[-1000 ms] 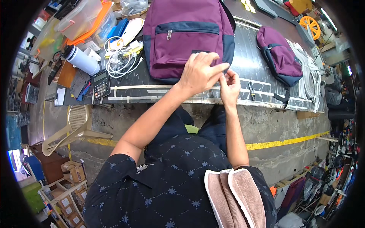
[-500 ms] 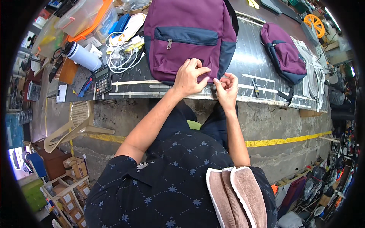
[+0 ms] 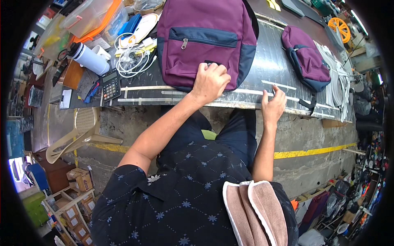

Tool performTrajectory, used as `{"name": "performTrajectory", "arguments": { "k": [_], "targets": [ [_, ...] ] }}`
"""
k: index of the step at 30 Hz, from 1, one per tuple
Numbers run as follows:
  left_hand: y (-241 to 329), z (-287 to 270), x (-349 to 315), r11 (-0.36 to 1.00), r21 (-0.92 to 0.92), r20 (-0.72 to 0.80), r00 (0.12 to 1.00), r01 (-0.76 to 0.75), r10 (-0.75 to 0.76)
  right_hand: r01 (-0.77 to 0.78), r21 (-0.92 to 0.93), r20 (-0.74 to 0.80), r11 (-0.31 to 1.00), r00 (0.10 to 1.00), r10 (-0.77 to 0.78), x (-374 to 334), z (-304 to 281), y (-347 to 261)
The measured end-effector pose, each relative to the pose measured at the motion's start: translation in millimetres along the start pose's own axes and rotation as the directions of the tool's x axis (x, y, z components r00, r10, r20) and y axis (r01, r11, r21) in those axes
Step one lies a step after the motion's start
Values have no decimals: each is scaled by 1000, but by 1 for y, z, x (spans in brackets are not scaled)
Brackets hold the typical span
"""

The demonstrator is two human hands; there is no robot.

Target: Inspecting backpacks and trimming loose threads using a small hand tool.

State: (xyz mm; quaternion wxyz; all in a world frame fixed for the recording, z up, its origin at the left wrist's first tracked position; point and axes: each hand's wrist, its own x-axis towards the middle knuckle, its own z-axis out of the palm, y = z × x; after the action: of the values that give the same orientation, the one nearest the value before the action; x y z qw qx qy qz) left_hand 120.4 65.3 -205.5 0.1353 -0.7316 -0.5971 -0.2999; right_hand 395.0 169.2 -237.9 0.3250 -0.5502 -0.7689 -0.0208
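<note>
A large maroon and navy backpack (image 3: 201, 51) lies on the worktable, its front pocket zipper facing up. My left hand (image 3: 210, 83) is closed on the lower front of the backpack, fingers curled against the fabric and partly covering a small dark patch. To the right of the backpack, my right hand (image 3: 274, 104) rests at the table's front edge, thumb and forefinger apart. It covers the spot where a small slim dark tool lay, so the tool is hidden.
A smaller maroon backpack (image 3: 305, 59) lies at the right, beside white straps (image 3: 334, 82). On the left are a calculator (image 3: 111, 86), a coiled white cable (image 3: 131, 61), a bottle (image 3: 91, 59) and plastic boxes (image 3: 88, 18). A plastic chair (image 3: 86, 123) stands below the table.
My right hand has moved right, away from the backpack's lower corner, onto the small dark tool. My left hand stays on the backpack, its fingers now more curled.
</note>
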Motion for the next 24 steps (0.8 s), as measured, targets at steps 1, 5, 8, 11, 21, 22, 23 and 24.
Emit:
{"name": "performTrajectory", "arguments": {
  "k": [1, 5, 8, 11, 21, 22, 23, 24],
  "targets": [
    [4, -4, 5, 986, -113, -14, 992, 122, -125, -5, -2, -3, 1000, 1000, 5, -2, 2, 8],
    [-3, -14, 10, 827, -421, 85, 925, 371, -371, -36, -271, 19, 962, 999, 42, -12, 17, 37],
    [-9, -24, 9, 800, -450, 131, 915, 398, -381, -47, -193, 70, 980, 996, 62, -6, 18, 51],
    [-7, -32, 9, 785, -469, 164, 914, 404, -372, -98, -167, 3, 981, 995, 100, -2, 24, 67],
    [-5, -31, -22, 698, -582, 144, 897, 418, -418, -167, 637, 208, 753, 977, 41, -3, -31, -48],
    [-6, -30, -25, 722, -565, 120, 906, 400, -407, -173, 603, 284, 779, 959, -7, -5, -44, -68],
    [-6, -28, -24, 721, -567, 122, 906, 398, -404, -175, 573, 330, 801, 944, -29, -8, -51, -79],
    [-4, -27, -23, 742, -551, 107, 914, 383, -392, -62, 588, 256, 807, 960, -113, -11, -49, -86]
  ]
}}
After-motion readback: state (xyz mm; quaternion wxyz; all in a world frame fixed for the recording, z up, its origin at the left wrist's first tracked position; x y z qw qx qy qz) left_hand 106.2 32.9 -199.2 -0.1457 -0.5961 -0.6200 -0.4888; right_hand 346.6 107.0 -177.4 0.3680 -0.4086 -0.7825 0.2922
